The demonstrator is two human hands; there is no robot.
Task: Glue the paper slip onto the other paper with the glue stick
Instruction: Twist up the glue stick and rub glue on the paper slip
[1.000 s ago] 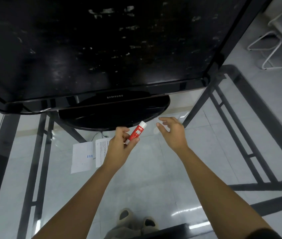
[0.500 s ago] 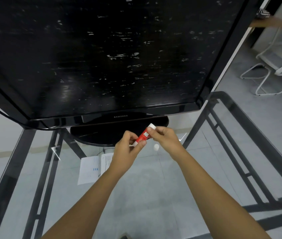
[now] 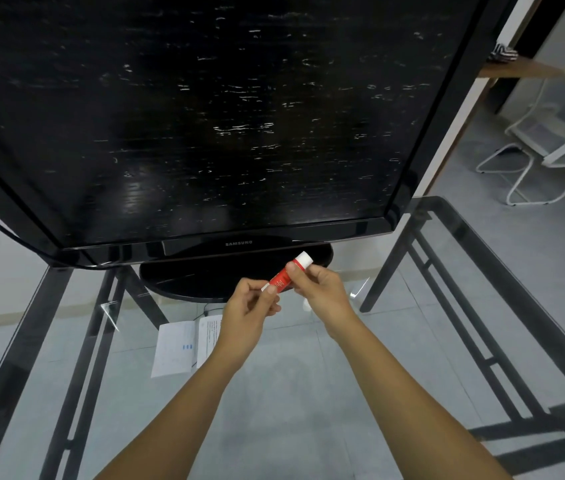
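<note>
Head view, grip: I hold the glue stick (image 3: pixel 286 276) in both hands, in the air above the glass table (image 3: pixel 308 410).
Left hand (image 3: pixel 246 317): my thumb and forefinger pinch the stick's lower end, and my other fingers are curled in.
Right hand (image 3: pixel 321 289): my thumb and fingertips clamp the upper part, just below the white cap (image 3: pixel 305 259).
Glue stick: a slim red tube with white lettering too small to read. It is white at both ends and tilted, cap end up and to the right, in front of the round stand (image 3: pixel 198 282).
Papers: a white sheet (image 3: pixel 173 348) with small blue marks and a printed sheet (image 3: pixel 209 332) lie side by side, touching, seemingly on the glass beside my left wrist. I cannot tell which is the slip.
Monitor (image 3: pixel 205 116): black with a dark screen, standing on the table just beyond my hands.
Chair (image 3: pixel 551 157): white frame, on the floor well off to the right.
</note>
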